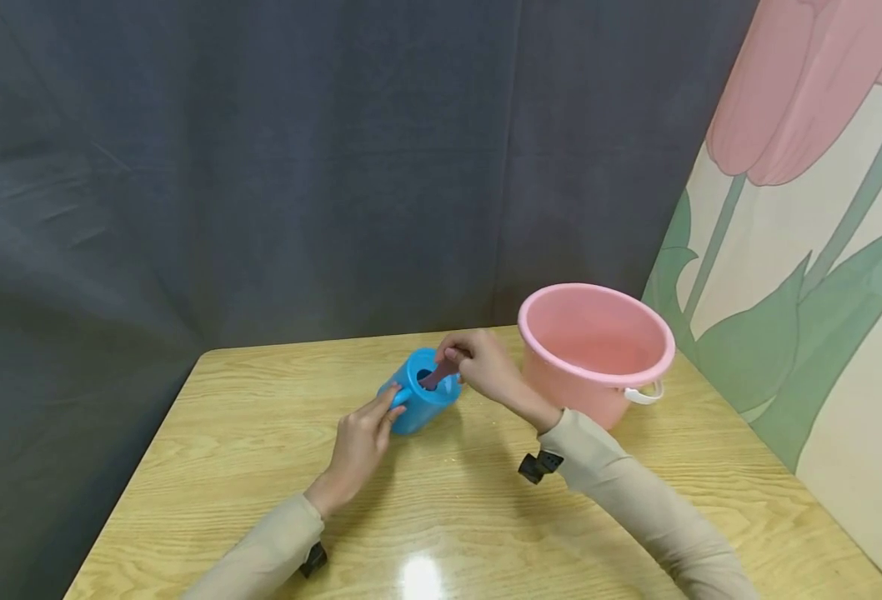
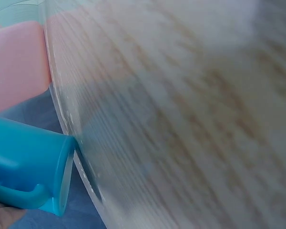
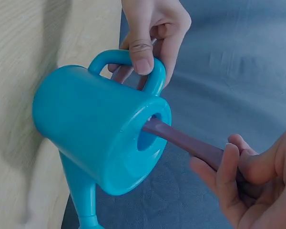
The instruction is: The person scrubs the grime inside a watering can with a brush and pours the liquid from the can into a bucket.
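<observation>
A blue watering can point(image 1: 428, 410) stands tilted over the wooden table, the edge of its base right at the surface in the left wrist view. My left hand point(image 1: 361, 443) grips its looped handle point(image 3: 107, 58), with the thumb across the top. In the right wrist view the spout point(image 3: 81, 193) points away on the other side. A mauve handle point(image 3: 193, 144) of a slim tool runs into the can's round opening, and my right hand point(image 1: 482, 363) pinches its outer end. The tool's head is hidden inside the can.
A pink bucket point(image 1: 546, 383) with a white grip stands close to the right of the can, near my right forearm. Small light specks lie on the table point(image 1: 238, 467). A dark curtain point(image 1: 351, 167) hangs behind, and a wall with painted tulips point(image 1: 824, 275) rises at the right.
</observation>
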`<state>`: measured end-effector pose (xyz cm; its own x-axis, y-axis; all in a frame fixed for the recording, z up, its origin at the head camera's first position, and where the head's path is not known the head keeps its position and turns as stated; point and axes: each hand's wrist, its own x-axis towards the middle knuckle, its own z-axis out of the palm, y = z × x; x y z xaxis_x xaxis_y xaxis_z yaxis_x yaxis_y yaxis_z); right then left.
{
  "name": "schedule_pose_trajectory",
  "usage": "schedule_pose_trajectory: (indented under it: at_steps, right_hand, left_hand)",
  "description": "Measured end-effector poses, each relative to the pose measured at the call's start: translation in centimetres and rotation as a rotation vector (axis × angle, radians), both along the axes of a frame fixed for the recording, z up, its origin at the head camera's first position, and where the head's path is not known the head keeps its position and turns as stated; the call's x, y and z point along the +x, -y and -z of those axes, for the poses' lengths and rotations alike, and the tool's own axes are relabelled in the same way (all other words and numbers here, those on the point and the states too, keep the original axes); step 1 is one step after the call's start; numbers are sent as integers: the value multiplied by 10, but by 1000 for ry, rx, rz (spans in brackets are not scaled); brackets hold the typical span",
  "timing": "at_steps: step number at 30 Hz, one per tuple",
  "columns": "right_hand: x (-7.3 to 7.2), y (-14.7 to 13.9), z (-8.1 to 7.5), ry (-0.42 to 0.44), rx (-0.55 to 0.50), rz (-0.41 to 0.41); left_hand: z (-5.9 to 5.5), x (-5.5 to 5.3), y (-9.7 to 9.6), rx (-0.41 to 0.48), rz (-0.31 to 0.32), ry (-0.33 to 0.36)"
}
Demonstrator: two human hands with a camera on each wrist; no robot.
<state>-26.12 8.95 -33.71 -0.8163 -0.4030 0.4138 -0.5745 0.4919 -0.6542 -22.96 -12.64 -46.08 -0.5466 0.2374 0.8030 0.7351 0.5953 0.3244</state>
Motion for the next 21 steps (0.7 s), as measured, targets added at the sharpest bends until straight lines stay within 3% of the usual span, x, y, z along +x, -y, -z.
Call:
schedule_pose_trajectory:
  at_steps: [5, 13, 21]
  right_hand:
    - [0, 1, 2, -18, 68, 8]
    - [-2, 10, 19, -116, 154, 15]
    - [-3, 5, 8, 145, 21, -17]
  left_hand:
    - [0, 1, 1, 2, -3, 11]
    - [1, 1, 1, -2, 11, -5]
    - [0, 0, 2, 3, 0, 12]
